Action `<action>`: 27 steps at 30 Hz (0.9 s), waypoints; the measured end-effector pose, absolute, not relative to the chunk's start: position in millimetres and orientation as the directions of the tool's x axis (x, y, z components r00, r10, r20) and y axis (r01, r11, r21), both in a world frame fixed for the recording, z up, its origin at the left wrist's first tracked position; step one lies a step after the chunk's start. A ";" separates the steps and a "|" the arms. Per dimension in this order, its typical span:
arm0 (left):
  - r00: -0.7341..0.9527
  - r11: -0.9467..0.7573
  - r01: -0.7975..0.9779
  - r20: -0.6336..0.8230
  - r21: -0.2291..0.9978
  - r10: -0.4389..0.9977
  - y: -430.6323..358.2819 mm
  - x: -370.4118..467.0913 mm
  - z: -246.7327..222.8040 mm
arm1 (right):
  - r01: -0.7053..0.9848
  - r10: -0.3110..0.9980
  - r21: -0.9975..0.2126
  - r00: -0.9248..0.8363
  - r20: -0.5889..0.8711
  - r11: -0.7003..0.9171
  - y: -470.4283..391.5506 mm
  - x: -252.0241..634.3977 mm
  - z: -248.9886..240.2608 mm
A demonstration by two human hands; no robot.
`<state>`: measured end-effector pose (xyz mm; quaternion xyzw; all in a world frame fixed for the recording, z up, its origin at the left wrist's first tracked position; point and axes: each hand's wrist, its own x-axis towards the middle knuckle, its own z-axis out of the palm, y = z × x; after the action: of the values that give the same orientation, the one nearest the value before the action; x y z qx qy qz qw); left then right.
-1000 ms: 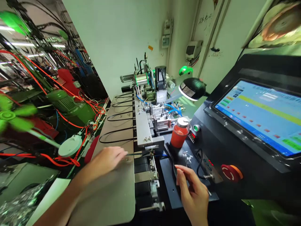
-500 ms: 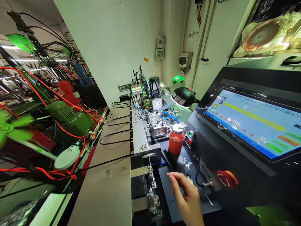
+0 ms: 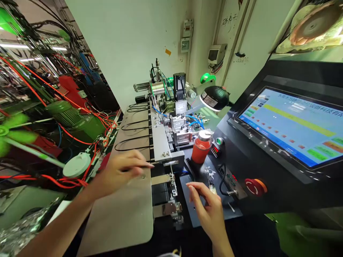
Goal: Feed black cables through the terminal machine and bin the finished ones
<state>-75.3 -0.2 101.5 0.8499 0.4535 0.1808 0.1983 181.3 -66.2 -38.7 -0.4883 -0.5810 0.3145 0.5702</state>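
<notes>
- Counter (image 3: 120, 217): a smooth metal surface with a rounded near right corner; its right edge runs along the machine.
- Black cables (image 3: 134, 150): lying in separate loops on the far half of the counter, open bends toward its left edge, both ends running to the right edge.
- Left hand (image 3: 124, 173): blurred, over the right edge of the counter on the near side of the closest loop, thumb and fingers drawn together. A thin dark trace shows at the tips; whether a cable is pinched cannot be told.
- Silver cover plate (image 3: 160, 141): beside the counter's right edge, just beyond the left hand.
- Metal bars (image 3: 160, 179): reaching away from the counter's right edge toward small fittings. In judgement, a cable handled here is best pinched close to its end, kept level and square to the edge, its loop uncrossed with its neighbour and fingertips clear of the fittings.
- Red jar (image 3: 200, 150): upright beyond the right hand, near the far end of the dark plate (image 3: 197, 217).
- Right hand (image 3: 206, 207): above the dark plate, fingers curled, thumb near the index finger; no held item is discernible. A steady wrist would suit fine placement.
- Red button (image 3: 255, 186): on the panel, right of the dark plate.
</notes>
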 end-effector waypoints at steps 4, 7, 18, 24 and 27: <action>0.626 -0.431 0.542 -0.004 0.721 0.780 4.7 -1.6 53.6 | 0.151 0.948 -0.952 0.136 0.287 0.267 -66.7 178.7 -35.3; 0.580 -0.393 0.538 0.012 0.746 0.815 -0.3 11.6 31.3 | 0.084 0.963 -0.974 0.151 0.222 0.211 -64.2 173.4 -40.8; 0.698 -0.531 0.567 -0.026 0.629 0.715 -5.1 -2.1 26.6 | 0.089 0.966 -0.971 -0.161 0.204 0.220 -54.0 177.8 -42.3; 0.482 -0.229 0.472 -0.031 0.852 0.876 -19.0 13.8 26.1 | 0.262 0.765 -0.820 0.300 0.570 0.508 -56.0 146.4 -49.5; 0.471 -0.194 0.425 -0.033 0.884 0.882 -23.2 16.5 25.9 | 0.373 0.676 -0.762 0.356 0.645 0.530 -56.2 135.0 -51.2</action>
<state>16.5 -23.2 25.9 0.7299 0.4477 0.2536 0.4500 135.0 -56.2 -51.2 -0.4715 -0.5560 0.1123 0.6752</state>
